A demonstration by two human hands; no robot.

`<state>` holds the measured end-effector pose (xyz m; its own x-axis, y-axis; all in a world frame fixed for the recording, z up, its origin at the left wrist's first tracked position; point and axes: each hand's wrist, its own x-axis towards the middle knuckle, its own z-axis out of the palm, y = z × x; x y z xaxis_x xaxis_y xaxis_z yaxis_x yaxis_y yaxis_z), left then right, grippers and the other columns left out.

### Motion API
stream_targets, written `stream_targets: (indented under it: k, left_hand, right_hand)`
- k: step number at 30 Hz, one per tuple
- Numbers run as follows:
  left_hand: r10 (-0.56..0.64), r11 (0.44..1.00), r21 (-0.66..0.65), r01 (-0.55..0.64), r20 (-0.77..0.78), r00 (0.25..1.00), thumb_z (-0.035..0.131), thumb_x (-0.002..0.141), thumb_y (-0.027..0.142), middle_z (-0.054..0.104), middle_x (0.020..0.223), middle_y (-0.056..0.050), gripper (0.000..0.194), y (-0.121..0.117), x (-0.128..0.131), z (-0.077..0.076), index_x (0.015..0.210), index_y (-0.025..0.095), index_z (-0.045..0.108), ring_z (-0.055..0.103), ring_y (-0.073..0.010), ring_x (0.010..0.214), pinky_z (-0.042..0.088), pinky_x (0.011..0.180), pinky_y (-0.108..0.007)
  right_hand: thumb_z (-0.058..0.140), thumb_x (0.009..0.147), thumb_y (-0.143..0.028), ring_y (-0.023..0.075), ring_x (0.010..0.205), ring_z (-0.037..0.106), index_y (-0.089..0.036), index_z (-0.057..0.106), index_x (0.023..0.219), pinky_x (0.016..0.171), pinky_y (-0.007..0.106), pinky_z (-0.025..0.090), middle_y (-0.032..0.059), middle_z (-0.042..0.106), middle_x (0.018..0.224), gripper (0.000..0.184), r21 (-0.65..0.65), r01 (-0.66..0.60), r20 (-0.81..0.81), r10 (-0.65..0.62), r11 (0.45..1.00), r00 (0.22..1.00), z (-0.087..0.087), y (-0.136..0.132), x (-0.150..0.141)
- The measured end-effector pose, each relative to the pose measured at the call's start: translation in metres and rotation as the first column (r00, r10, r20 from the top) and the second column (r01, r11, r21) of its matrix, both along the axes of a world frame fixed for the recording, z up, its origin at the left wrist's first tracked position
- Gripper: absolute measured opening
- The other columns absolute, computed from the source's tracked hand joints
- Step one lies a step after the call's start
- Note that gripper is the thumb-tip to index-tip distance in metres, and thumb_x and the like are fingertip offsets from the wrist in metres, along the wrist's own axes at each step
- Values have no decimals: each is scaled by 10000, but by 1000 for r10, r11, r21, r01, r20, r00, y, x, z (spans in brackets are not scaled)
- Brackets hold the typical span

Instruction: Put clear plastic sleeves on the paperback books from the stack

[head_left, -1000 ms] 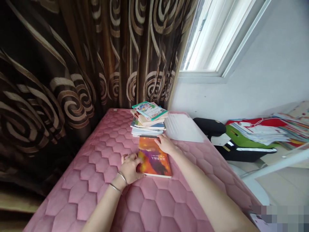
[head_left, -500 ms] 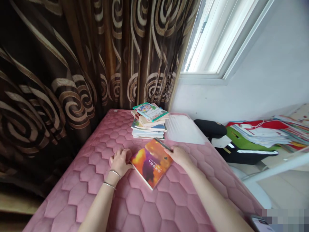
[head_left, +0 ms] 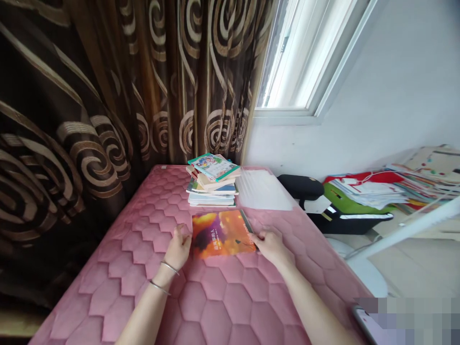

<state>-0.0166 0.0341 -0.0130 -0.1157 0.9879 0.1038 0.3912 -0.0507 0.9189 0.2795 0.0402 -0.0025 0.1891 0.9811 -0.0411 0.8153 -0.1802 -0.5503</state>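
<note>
A paperback book (head_left: 222,235) with an orange and purple cover is held over the pink quilted mattress, turned sideways to me. Its right edge is pinched between the thumb and fingers of my right hand (head_left: 272,247). My left hand (head_left: 179,247), with two thin bangles on the wrist, is closed at the book's left edge; its fingertips are partly hidden. Just beyond the book stands an uneven stack of books (head_left: 212,184), topped by one with a green-edged, illustrated cover.
A whitish translucent sheet (head_left: 266,190) lies right of the stack. Patterned dark curtains (head_left: 161,86) hang along the left and back. Beyond the mattress's right side are a black and green box (head_left: 352,223) heaped with papers and a white bar (head_left: 406,235). A phone (head_left: 373,323) lies lower right.
The book has been turned from a slanted position to nearly square with me. My left hand's fingers have closed at its left edge. The whole view has shifted slightly.
</note>
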Motion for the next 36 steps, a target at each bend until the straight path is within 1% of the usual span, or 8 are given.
stream_targets:
  k: [4,8,13,18,25,29,33,36]
  left_hand:
    - [-59,997,-42,70,221,974,481,788,178,602,1219,-166,567,11,9,-4,1327,150,308,548,-218,1181,382,1039,-407]
    - [-68,992,-83,92,263,962,489,767,155,543,1305,-168,622,16,8,-9,1355,161,285,513,-232,1220,395,1033,-429]
    - [-94,995,-24,96,78,993,422,786,97,572,1286,-100,500,14,6,-10,1273,210,397,487,-176,1247,409,1037,-363]
    - [-149,987,67,149,-3,989,439,800,128,595,1216,-66,357,7,10,-1,1141,212,504,540,-161,1177,419,1029,-355]
    - [-55,974,180,140,-410,910,615,749,209,457,1333,-66,369,-6,27,13,1115,243,592,307,-238,1347,290,1120,-421]
    - [3,980,176,94,-483,876,718,672,268,379,1374,-72,420,-6,39,11,1080,227,626,362,-282,1285,329,1090,-430]
    - [41,977,195,84,-564,825,716,683,263,336,1407,-59,389,-9,46,13,1067,265,655,361,-302,1270,344,1056,-464]
    - [49,969,214,122,-652,757,709,704,289,317,1448,-31,313,-14,52,18,1015,318,684,276,-345,1308,313,1036,-524]
  right_hand:
    - [469,871,-405,184,665,646,-203,595,626,539,228,360,47,681,634,342,72,16,38,-19,997,999,-2,1,-1]
    - [456,884,-386,192,675,646,-207,586,636,550,239,350,61,694,665,332,89,25,59,-30,996,998,-1,1,-5]
    - [416,909,-386,204,731,650,-207,595,674,569,251,345,77,713,748,345,131,4,104,-18,991,994,-2,1,-8]
    - [396,916,-382,196,718,644,-211,591,677,589,250,351,71,708,743,352,165,-11,139,-12,986,990,-5,3,-8]
    - [386,910,-369,188,687,624,-218,545,624,589,247,360,53,680,680,361,136,-69,61,61,988,996,-1,2,-2]
    - [357,920,-435,202,672,609,-206,578,649,590,265,370,63,655,662,418,107,-57,121,44,993,992,4,-3,-3]
    - [454,887,-410,249,938,564,-188,660,941,797,321,394,108,648,952,307,354,-84,227,1,932,974,9,-12,-18]
    - [546,841,-420,255,1028,507,-269,679,940,840,361,373,68,605,1093,225,413,-227,222,144,882,964,10,-20,-42]
